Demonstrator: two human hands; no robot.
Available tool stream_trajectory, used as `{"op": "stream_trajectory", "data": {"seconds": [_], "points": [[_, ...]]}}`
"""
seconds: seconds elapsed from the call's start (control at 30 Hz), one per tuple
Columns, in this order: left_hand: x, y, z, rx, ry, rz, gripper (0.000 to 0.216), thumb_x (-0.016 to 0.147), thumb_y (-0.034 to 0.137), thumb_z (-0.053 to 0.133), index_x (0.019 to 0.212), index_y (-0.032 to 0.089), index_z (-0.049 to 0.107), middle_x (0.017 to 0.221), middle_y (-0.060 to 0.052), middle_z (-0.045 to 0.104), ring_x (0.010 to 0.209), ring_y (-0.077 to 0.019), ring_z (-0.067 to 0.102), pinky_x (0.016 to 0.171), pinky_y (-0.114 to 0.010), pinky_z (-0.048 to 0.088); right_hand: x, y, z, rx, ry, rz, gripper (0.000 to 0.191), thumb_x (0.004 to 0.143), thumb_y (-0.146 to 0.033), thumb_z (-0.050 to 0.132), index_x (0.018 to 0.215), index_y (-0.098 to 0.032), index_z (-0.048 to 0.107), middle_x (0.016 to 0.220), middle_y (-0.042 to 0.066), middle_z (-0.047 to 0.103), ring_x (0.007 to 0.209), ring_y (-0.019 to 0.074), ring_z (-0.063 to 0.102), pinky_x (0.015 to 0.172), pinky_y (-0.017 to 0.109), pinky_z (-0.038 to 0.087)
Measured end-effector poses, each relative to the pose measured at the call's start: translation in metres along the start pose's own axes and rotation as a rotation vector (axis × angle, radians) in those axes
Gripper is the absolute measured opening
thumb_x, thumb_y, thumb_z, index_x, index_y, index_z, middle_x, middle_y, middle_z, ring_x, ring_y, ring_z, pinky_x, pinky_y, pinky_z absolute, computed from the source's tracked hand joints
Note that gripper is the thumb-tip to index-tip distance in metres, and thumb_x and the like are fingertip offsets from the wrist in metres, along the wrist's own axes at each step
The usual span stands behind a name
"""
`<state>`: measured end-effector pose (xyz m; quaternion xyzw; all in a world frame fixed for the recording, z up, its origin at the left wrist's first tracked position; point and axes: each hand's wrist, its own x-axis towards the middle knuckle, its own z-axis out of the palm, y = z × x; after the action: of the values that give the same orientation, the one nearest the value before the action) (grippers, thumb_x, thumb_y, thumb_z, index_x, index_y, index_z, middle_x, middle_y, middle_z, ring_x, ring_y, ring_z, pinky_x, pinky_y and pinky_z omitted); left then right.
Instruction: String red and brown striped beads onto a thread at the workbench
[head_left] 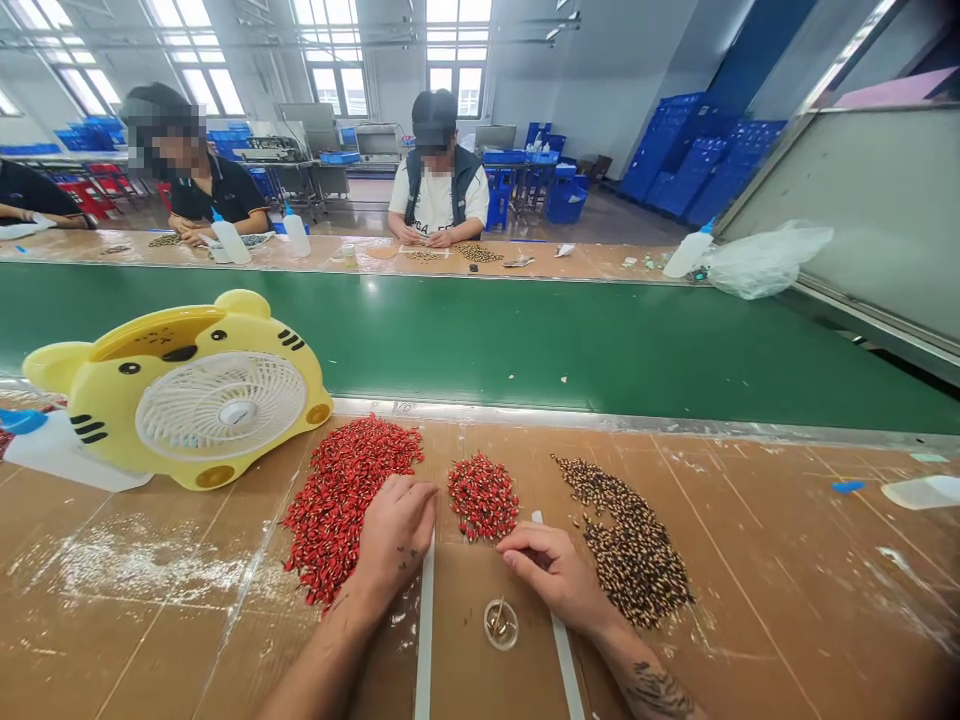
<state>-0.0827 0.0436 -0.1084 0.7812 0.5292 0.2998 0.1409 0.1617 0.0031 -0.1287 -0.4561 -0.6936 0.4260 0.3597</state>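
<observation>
My left hand (396,530) rests at the right edge of a big pile of small red pieces (349,490), its fingers curled together. Whatever those fingers hold, if anything, is hidden. My right hand (553,572) is at the lower right of a smaller heap of red pieces (484,495), thumb and forefinger drawn together; anything between them is too small to name. Right of that hand spreads a pile of small black-and-tan pieces (637,550). Between my forearms a small round clear dish (501,624) with a thin stick in it sits on a cardboard sheet (465,670).
A yellow animal-faced fan (202,400) stands at left, a white bottle with blue cap (75,455) beside it. Another bottle (926,492) lies far right. Beyond the green conveyor belt (480,340), a person in a cap (439,190) and other co-workers sit at the opposite bench.
</observation>
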Motion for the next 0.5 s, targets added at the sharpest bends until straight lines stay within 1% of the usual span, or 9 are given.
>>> {"op": "stream_trajectory", "data": {"seconds": [0.1,0.17,0.2,0.33,0.43,0.5], "points": [[-0.001,-0.01,-0.02,0.238,-0.246,-0.053,0.021,0.091,0.015,0.048,0.092,0.019,0.069,0.091,-0.008,0.069,0.091,-0.024,0.06,0.082,-0.034,0.047,-0.003,0.001,-0.007,-0.039,-0.106,-0.016,0.027,0.09,-0.041,0.063,0.087,-0.018,0.075,0.074,0.004,0.065,0.068,0.0173,0.058,0.064,0.026,0.042],[-0.001,-0.016,-0.026,0.31,-0.378,-0.059,0.018,0.09,0.016,0.05,0.088,0.018,0.068,0.09,-0.008,0.067,0.09,-0.0243,0.061,0.08,-0.033,0.046,-0.004,0.001,-0.008,-0.053,-0.159,-0.004,0.026,0.088,-0.042,0.065,0.088,-0.018,0.076,0.072,0.003,0.062,0.066,0.0165,0.056,0.061,0.026,0.042],[-0.001,-0.017,-0.027,0.313,-0.418,-0.052,0.018,0.09,0.016,0.05,0.088,0.018,0.068,0.091,-0.008,0.067,0.09,-0.0239,0.061,0.08,-0.032,0.045,-0.004,0.001,-0.008,-0.055,-0.182,0.003,0.026,0.087,-0.043,0.067,0.088,-0.018,0.076,0.071,0.002,0.061,0.064,0.0161,0.056,0.059,0.025,0.041],[0.0,-0.021,-0.023,0.259,-0.483,-0.027,0.024,0.091,0.012,0.045,0.085,0.019,0.067,0.087,-0.007,0.067,0.088,-0.0225,0.062,0.077,-0.03,0.044,-0.004,0.0,-0.004,-0.07,-0.248,0.006,0.026,0.086,-0.043,0.069,0.084,-0.017,0.076,0.067,0.002,0.06,0.061,0.0148,0.055,0.056,0.023,0.04],[0.002,-0.021,-0.023,0.229,-0.479,-0.026,0.027,0.092,0.011,0.043,0.082,0.018,0.067,0.085,-0.007,0.067,0.086,-0.0225,0.062,0.075,-0.03,0.043,-0.003,-0.001,-0.003,-0.094,-0.282,-0.028,0.028,0.089,-0.043,0.067,0.079,-0.018,0.076,0.066,0.002,0.061,0.061,0.0147,0.055,0.056,0.023,0.039],[0.002,-0.016,-0.028,0.208,-0.467,-0.021,0.029,0.094,0.012,0.041,0.081,0.018,0.066,0.084,-0.008,0.067,0.084,-0.0222,0.061,0.075,-0.03,0.043,-0.003,-0.001,-0.004,-0.103,-0.292,-0.055,0.03,0.091,-0.043,0.065,0.078,-0.018,0.076,0.066,0.002,0.062,0.062,0.0152,0.056,0.057,0.024,0.039]]}}
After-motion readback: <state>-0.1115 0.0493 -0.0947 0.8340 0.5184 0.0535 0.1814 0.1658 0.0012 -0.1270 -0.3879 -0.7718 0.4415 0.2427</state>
